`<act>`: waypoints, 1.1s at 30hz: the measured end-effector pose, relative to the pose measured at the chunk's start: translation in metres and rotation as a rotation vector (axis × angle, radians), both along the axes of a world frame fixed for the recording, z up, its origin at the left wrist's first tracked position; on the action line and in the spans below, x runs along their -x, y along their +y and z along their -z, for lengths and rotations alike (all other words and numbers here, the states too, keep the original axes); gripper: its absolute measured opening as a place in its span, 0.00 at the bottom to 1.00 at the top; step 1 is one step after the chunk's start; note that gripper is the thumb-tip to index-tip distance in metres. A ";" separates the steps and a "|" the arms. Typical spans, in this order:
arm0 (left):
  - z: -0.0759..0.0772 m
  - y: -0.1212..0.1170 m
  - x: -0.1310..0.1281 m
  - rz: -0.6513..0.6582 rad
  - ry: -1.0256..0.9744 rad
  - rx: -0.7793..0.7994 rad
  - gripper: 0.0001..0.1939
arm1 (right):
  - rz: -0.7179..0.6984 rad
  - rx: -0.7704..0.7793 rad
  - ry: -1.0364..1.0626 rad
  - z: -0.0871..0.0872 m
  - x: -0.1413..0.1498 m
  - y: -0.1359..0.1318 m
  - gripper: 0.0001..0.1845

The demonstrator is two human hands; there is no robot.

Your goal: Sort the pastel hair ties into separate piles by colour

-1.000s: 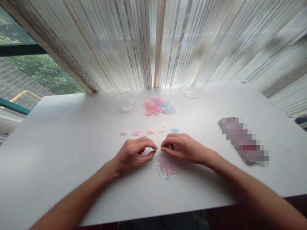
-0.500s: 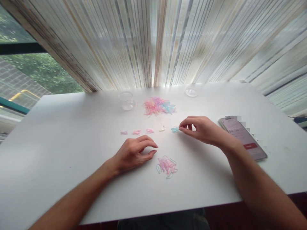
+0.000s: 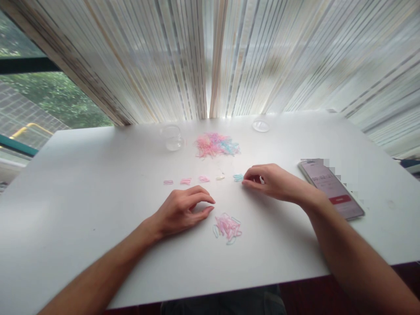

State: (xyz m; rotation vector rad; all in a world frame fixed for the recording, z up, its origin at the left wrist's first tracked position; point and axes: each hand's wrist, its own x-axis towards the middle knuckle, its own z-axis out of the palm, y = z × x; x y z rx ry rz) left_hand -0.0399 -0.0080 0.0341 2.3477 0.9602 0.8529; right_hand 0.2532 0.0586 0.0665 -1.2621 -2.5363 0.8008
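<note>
My left hand [image 3: 182, 210] rests on the white table [image 3: 82, 210], fingers curled loosely with nothing visible in them. A small heap of pink and blue paper clips [image 3: 227, 227] lies just right of it. My right hand [image 3: 272, 181] lies further back, its thumb and forefinger pinched beside a blue clip cluster [image 3: 238, 177]. That cluster ends a row of small sorted groups: white [image 3: 220, 177], pink [image 3: 204, 179], pink [image 3: 185, 180] and pale pink [image 3: 168, 182]. A large mixed pile of clips [image 3: 215, 145] sits behind the row.
A clear glass jar [image 3: 171, 138] stands left of the big pile and a clear lid [image 3: 261, 126] lies at the back. A phone [image 3: 331, 187] lies to the right. Striped curtains hang behind the table; a window shows at left.
My right hand went from the near heap beside my left hand out to the blue cluster, then drew back and down a little. My left hand stayed put.
</note>
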 end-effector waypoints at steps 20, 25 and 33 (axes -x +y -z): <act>-0.005 -0.001 -0.002 0.092 0.047 0.055 0.05 | 0.081 -0.045 -0.073 0.000 0.007 -0.004 0.10; -0.004 -0.001 -0.001 0.096 0.057 0.060 0.05 | 0.074 -0.080 -0.072 0.005 0.009 -0.004 0.09; -0.004 -0.002 -0.001 0.101 0.065 0.067 0.05 | 0.064 -0.173 -0.023 0.011 0.004 0.000 0.08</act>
